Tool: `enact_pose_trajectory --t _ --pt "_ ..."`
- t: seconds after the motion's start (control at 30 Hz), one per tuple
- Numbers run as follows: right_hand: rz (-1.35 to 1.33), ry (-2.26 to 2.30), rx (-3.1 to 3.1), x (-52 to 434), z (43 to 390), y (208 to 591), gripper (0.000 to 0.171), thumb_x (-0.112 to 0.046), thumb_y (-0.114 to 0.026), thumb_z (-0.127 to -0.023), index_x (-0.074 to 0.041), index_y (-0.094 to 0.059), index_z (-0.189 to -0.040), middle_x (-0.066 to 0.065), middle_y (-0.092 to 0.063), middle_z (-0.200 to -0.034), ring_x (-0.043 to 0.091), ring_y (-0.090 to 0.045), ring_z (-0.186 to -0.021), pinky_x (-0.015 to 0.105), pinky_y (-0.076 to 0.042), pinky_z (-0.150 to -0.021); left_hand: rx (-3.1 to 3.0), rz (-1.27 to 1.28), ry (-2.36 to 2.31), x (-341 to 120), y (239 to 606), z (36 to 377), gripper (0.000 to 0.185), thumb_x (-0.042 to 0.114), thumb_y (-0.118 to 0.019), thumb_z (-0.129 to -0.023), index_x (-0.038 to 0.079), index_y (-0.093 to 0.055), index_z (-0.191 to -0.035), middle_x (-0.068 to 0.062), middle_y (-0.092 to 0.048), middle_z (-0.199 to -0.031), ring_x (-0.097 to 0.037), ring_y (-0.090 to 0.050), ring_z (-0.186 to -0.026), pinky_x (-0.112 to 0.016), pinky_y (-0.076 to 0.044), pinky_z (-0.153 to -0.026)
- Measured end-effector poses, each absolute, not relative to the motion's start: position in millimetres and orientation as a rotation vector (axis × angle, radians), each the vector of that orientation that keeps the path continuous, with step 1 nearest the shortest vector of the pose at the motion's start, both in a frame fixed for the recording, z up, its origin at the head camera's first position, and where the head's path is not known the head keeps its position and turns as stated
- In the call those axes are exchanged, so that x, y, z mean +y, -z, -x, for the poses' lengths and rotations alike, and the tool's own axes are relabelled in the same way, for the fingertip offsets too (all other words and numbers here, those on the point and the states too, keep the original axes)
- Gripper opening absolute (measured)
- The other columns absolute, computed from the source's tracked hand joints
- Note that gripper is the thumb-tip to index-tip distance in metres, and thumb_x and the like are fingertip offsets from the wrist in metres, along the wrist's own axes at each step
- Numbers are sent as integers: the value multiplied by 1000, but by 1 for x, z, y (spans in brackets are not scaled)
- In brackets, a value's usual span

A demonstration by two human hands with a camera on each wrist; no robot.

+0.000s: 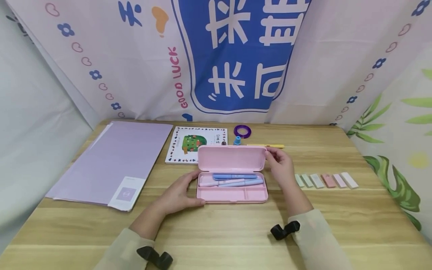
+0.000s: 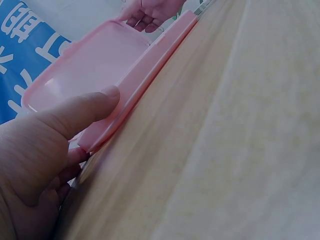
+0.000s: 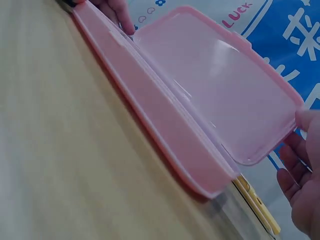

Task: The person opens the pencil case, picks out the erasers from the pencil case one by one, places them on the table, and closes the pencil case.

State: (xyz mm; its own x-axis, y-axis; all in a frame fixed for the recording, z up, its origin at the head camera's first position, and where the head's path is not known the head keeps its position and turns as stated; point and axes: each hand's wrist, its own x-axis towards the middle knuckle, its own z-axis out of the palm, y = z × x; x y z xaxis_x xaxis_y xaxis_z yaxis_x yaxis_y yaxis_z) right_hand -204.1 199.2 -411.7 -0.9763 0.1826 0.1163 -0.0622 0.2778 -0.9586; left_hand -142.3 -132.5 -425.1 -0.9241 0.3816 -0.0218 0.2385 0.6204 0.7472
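Pink pencil case (image 1: pixel 232 176), lilac folder (image 1: pixel 114 161), light wood-grain table (image 1: pixel 337 225).

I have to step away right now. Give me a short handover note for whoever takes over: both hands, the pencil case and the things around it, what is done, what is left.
Left hand: rests against the left end of the pink pencil case, steadying it.
Right hand: fingers hold the right edge of the raised lid.
Case: open on the wooden table, pens lying in the rear compartment, front compartments bare.
Still outside: yellow pen behind the lid, row of sticky-tab pads to the right.
Done: lid up, pens in. Left: probably shutting the lid, or adding items.
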Motion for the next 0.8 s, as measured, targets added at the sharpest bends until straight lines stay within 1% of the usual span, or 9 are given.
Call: enact_pose_trajectory --t 0.13,0.2,0.27,0.33,0.43,0.53,0.6,0.67,0.8 --pt "51 -1808 -2306 206 189 412 20 -12 -64 -95 5 -67 -104 -18 -65 -81 1 -59 -80 14 -51 -73 2664 -514 -1196 -132 425 144 114 43 -86 -70 6 -21 -156 -14 -45 -152 -36 -35 -144 -56 -25 -119" --pt "17 -1839 -2302 211 181 413 14 -10 -64 -94 4 -68 -97 -22 -65 -77 0 -60 -79 14 -52 -74 2663 -516 -1200 -132 425 145 118 43 -86 -70 8 -15 -157 -14 -45 -151 -37 -34 -144 -57 -24 -119" --pt "-19 -1852 -2332 215 174 414 11 -9 -64 -94 0 -69 -91 -22 -67 -78 -2 -62 -80 12 -52 -77 2667 -527 -1203 -132 426 146 119 42 -87 -70 9 -13 -158 -16 -46 -150 -37 -36 -143 -57 -24 -119" --pt "-60 -1855 -2394 220 167 416 10 -9 -65 -93 -1 -70 -89 -17 -71 -86 -5 -63 -86 11 -51 -81 2671 -546 -1210 -132 427 147 119 40 -87 -70 10 -14 -158 -17 -45 -151 -37 -37 -143 -57 -25 -119" --pt "-180 -1791 -2545 226 161 420 14 -11 -68 -91 2 -70 -98 1 -72 -109 -1 -62 -98 12 -50 -87 2682 -586 -1215 -132 428 148 113 39 -87 -70 8 -21 -156 -19 -41 -153 -39 -36 -142 -57 -27 -118" --pt "-325 -1706 -2690 229 159 425 31 -13 -71 -89 3 -66 -115 18 -63 -129 15 -62 -112 22 -52 -95 2678 -602 -1216 -132 429 148 104 40 -84 -74 6 -28 -154 -20 -36 -155 -40 -34 -143 -58 -28 -117" --pt "-392 -1668 -2763 231 159 426 44 -16 -73 -88 2 -61 -127 22 -57 -136 28 -60 -120 33 -51 -102 2673 -600 -1210 -132 429 149 96 42 -79 -79 6 -30 -154 -19 -35 -156 -40 -32 -144 -58 -28 -118" --pt "-426 -1617 -2827 233 159 427 55 -19 -75 -87 0 -56 -135 22 -54 -141 35 -56 -126 42 -47 -106 2670 -587 -1200 -131 429 149 88 44 -72 -86 7 -30 -154 -18 -34 -157 -39 -31 -145 -57 -27 -118" --pt "-464 -1513 -2912 235 159 429 67 -26 -78 -84 -2 -51 -141 21 -47 -148 39 -48 -134 50 -40 -110 2670 -563 -1182 -130 430 149 78 43 -64 -93 9 -31 -154 -17 -34 -157 -38 -30 -146 -57 -25 -120"
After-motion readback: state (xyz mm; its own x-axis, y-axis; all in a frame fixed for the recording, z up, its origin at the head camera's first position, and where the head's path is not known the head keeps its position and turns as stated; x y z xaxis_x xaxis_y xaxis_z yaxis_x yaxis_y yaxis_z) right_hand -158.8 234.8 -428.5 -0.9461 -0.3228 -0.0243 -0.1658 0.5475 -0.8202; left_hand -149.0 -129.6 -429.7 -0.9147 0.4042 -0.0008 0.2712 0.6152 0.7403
